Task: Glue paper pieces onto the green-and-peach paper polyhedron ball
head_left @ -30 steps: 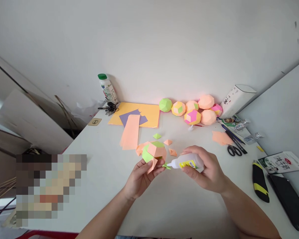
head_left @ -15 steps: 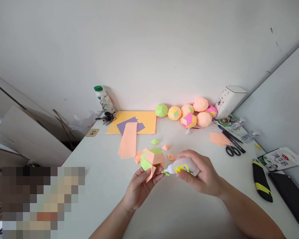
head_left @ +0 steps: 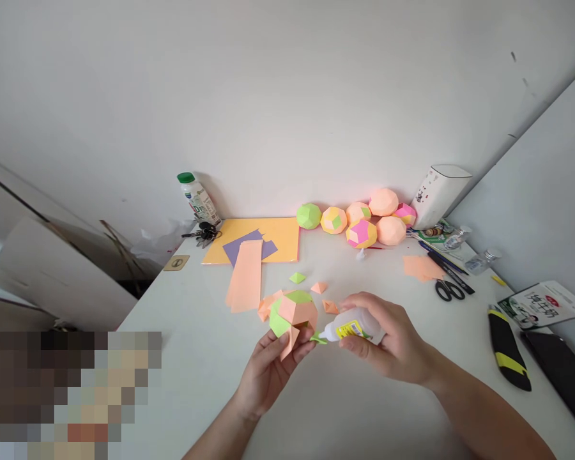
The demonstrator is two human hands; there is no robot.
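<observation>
One faceted paper ball, green and peach with a dark opening in its side, rests in the left hand above the counter. The fingers of that hand pinch it low, thumb by a drooping peach flap, a grip that probably steadies it without crushing the thin paper. The right hand has its fingers wrapped around a squeeze bottle, tipped so that the nozzle points at a small green flap beside the left fingertips; whether they touch, I cannot tell. Holding the bottle by its body likely leaves the nozzle free to aim.

Just beyond the ball lie a loose green piece and two folded peach pieces, seemingly placed for easy reach. Seven other balls huddle near the wall, perhaps out of the way. Peach strips overlap purple paper on a yellow sheet.
</observation>
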